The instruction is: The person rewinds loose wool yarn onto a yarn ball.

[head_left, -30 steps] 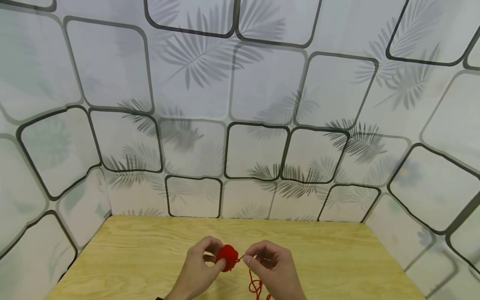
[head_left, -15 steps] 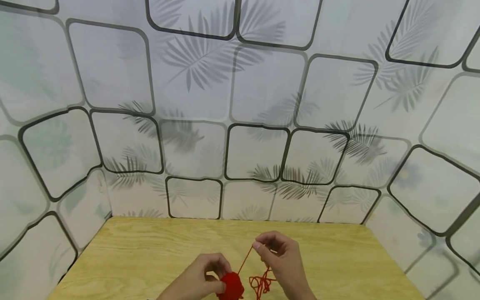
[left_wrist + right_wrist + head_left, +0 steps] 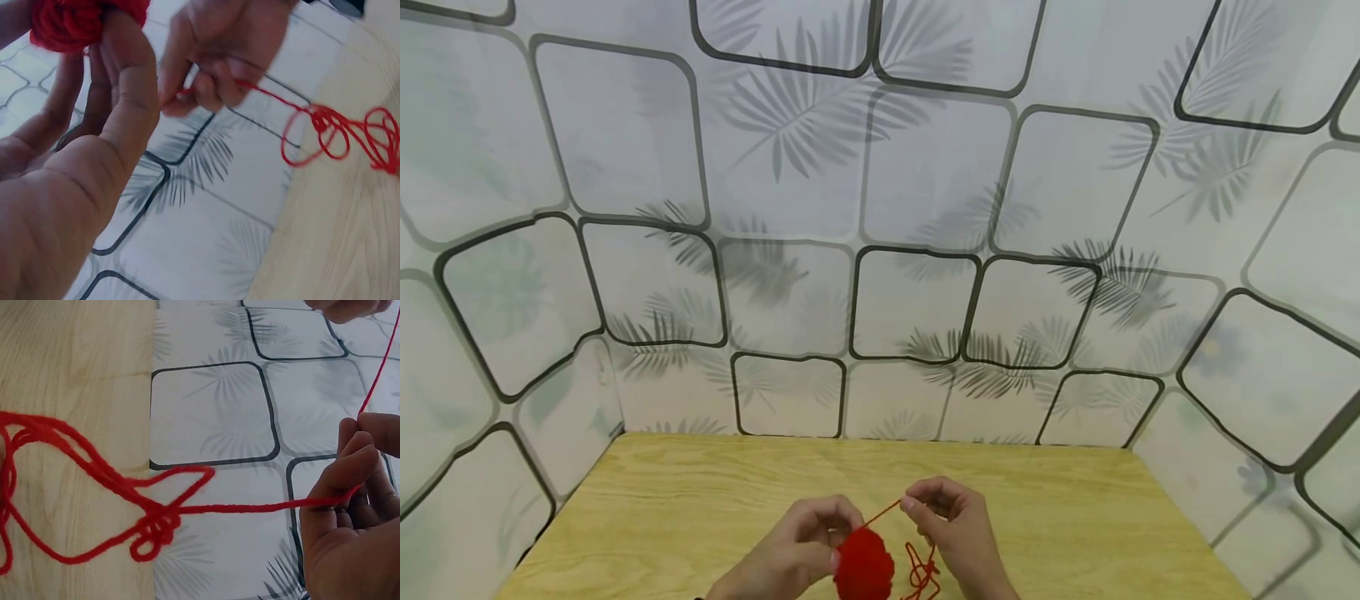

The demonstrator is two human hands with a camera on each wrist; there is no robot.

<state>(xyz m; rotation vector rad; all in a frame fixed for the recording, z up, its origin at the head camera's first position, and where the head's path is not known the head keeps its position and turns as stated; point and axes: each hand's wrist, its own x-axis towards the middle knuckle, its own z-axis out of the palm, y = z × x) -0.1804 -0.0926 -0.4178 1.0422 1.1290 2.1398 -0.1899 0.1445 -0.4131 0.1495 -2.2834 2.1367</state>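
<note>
A ball of red yarn (image 3: 864,566) is gripped between the thumb and fingers of my left hand (image 3: 801,546), low in the middle of the head view. From the ball a taut strand (image 3: 379,372) runs up to my right hand (image 3: 953,527), whose thumb and forefinger pinch it. The same strand leaves the right hand on its other side and leads to a loose tangle of red yarn (image 3: 921,572). In the left wrist view only the lower part of the ball (image 3: 67,24) shows, above the left fingers.
A wooden table (image 3: 700,475) lies under both hands. Behind it and at the sides hang pale sheets (image 3: 917,304) printed with dark rounded squares and grey leaves.
The left hand and ball first came down toward the near edge, then turned a little. The right hand went up and right, stretching the strand, then dipped slightly.
</note>
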